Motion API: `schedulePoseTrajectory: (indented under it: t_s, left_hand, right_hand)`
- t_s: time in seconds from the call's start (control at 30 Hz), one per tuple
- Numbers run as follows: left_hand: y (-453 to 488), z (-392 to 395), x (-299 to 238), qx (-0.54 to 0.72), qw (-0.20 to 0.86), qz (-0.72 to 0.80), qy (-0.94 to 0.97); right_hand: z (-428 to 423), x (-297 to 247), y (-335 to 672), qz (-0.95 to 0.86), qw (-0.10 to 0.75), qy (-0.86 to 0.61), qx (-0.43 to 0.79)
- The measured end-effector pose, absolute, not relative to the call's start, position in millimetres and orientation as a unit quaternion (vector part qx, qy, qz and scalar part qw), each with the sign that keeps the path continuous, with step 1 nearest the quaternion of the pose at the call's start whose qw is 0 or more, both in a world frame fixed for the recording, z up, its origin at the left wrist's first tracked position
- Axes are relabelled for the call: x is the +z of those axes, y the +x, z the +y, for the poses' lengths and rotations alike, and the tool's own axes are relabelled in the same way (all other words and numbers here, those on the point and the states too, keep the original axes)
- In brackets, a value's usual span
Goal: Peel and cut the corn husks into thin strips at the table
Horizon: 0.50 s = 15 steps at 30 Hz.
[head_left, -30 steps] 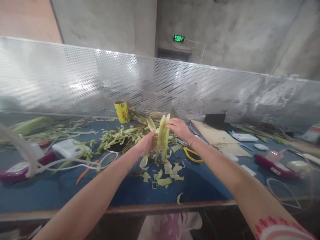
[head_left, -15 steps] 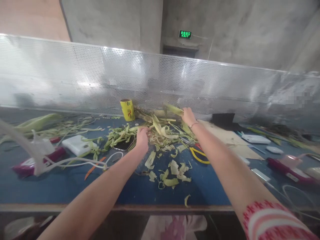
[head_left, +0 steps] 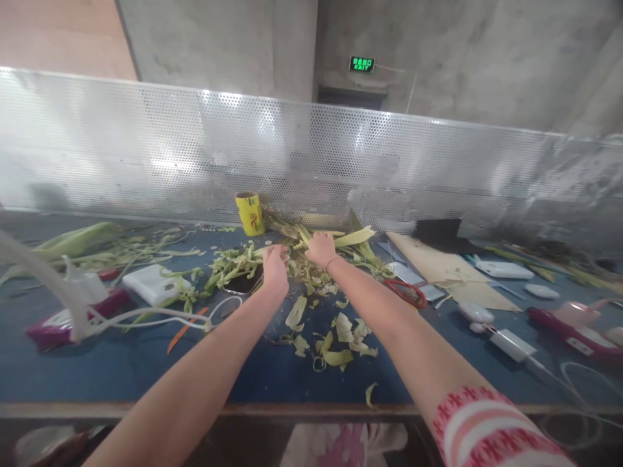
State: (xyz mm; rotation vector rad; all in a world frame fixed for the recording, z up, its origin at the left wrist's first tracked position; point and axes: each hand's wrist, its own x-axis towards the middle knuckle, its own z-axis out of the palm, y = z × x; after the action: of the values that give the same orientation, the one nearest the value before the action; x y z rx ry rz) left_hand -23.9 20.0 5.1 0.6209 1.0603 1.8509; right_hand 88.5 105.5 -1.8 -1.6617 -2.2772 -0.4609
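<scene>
My left hand (head_left: 276, 267) is closed around the right end of a knotted bundle of green plant strips (head_left: 233, 266), over a dark phone (head_left: 246, 281). Just to its right, my right hand (head_left: 322, 250) is closed on pale green strips that look like corn husk; one long husk strip (head_left: 355, 237) sticks out on its right. The fingertips of both hands are partly hidden by the hands themselves. Below them lie torn husk scraps (head_left: 344, 329), scattered on the blue tabletop (head_left: 272, 383).
Behind the hands stand a yellow tape roll (head_left: 250, 214) and a perforated metal screen (head_left: 195, 149). Left are a white power bank (head_left: 150, 284), an orange strip (head_left: 187, 329) and cables. Right are red-handled scissors (head_left: 406, 293), cardboard (head_left: 438, 259) and a white charger (head_left: 511, 344).
My right hand has moved left and down from the raised husk strip to beside my left hand. My left hand stays nearly in place. The scissors and charger show more fully.
</scene>
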Motion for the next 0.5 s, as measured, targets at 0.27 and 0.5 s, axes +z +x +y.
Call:
schedulePoseTrajectory:
  t_s: [0.27, 0.5]
  left_hand:
    - [-26.6, 24.0, 7.4, 0.749, 0.496, 0.392, 0.196]
    - [-21.6, 12.9, 14.7, 0.586, 0.708, 0.267, 0.291]
  right_hand:
    - [96.2, 55.9, 115.9, -0.756, 0.368, -0.512, -0.175]
    - [59.6, 49.4, 163.1, -0.831, 0.485, -0.27, -0.04]
